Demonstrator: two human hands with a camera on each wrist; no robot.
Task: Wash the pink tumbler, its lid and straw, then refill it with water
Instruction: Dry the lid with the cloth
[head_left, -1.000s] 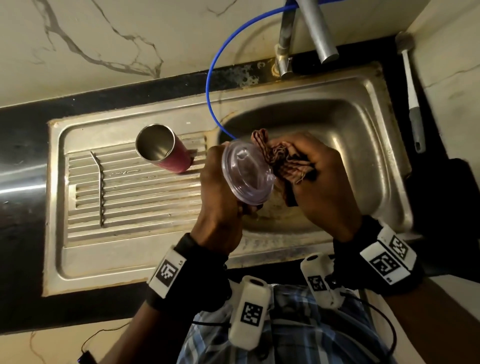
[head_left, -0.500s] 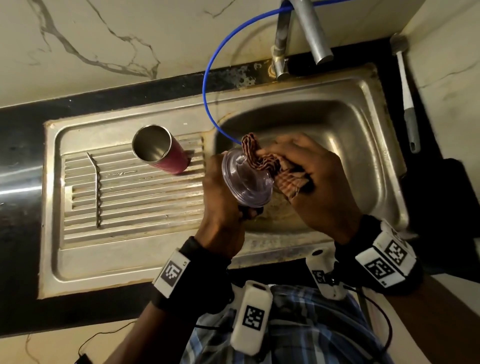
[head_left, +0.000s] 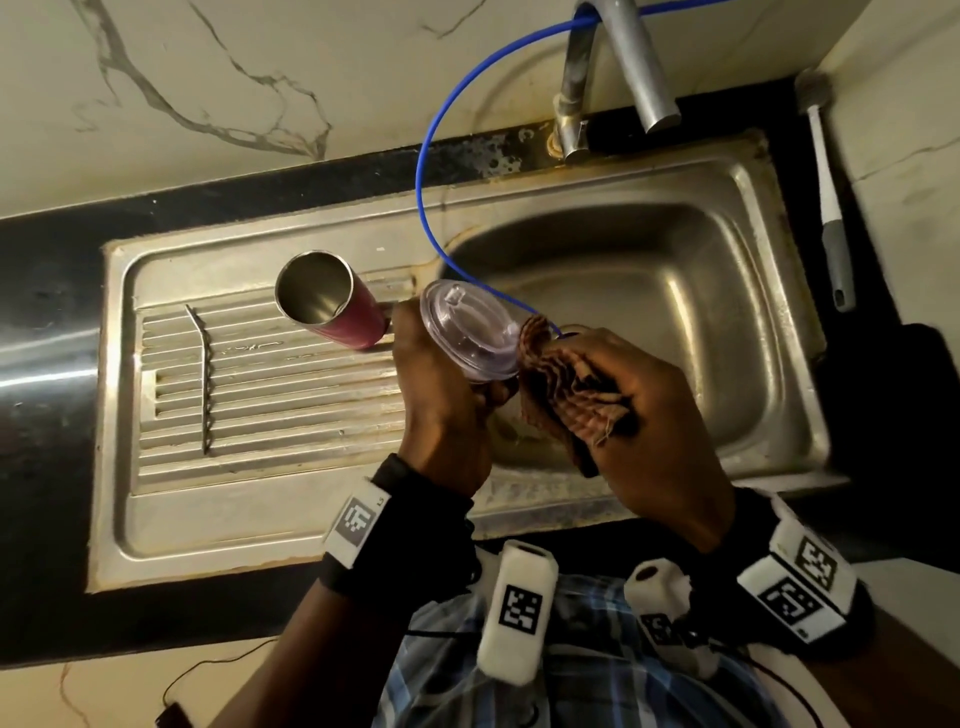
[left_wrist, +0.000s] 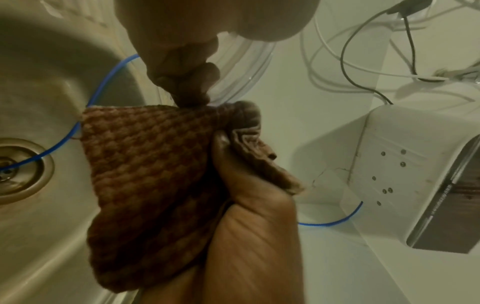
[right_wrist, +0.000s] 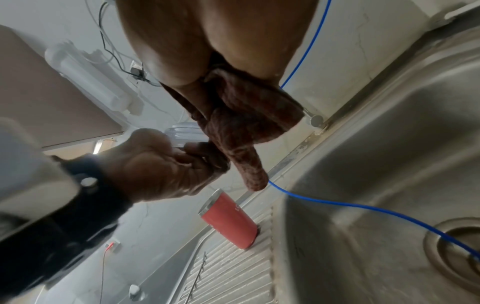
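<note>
- The left hand (head_left: 441, 415) now lifts the clear round plastic lid (head_left: 470, 332) up and leftward, over the seam between draining board and basin, its flat face tipped toward the head camera; a second ago it sat lower, right in front of the right hand.
- That left grip is curled round the lid's lower rim, the fingers (left_wrist: 187, 82) bunched beneath it in the left-wrist view.
- The right hand (head_left: 644, 415) clutches the bunched brown woven cloth (head_left: 566, 384), fingers closed tight on the wad; half a second ago a fold lay across the lid's rim, now only the cloth's tip touches the lid's right edge.
- My read: one wiping pass on the lid is ending, and the person is turning it to check it or to reach another side.
- The pink steel tumbler (head_left: 332, 299) stands open-mouthed on the ribbed draining board of the stainless steel sink (head_left: 779, 171), just left of the lid, where it stood before.
- The thin metal straw (head_left: 203, 374) lies flat on the ribs, well left, unmoved.
- No water is visibly running from the grey tap spout (head_left: 641, 67); the thin blue hose (head_left: 431, 150) trails into the basin.
- Rinsing and the refill look still to come.
</note>
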